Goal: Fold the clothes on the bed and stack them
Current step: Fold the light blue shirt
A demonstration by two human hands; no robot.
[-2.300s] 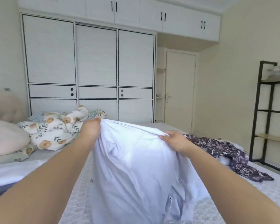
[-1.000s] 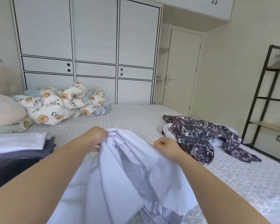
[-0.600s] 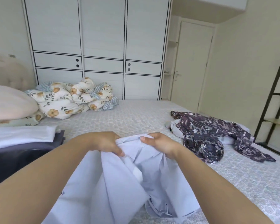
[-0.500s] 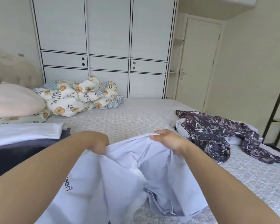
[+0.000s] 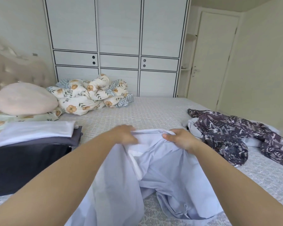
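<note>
I hold the pale blue shirt (image 5: pixel 167 173) by its top edge: my left hand (image 5: pixel 124 135) and right hand (image 5: pixel 180 139) each pinch the fabric, fingers curled over it. The grip points sit apart so the cloth hangs spread above the bed (image 5: pixel 137 115), ready to lay flat. The folded stack (image 5: pixel 33 141) lies to my left; the patterned garment (image 5: pixel 227 129) waits unfolded at right.
</note>
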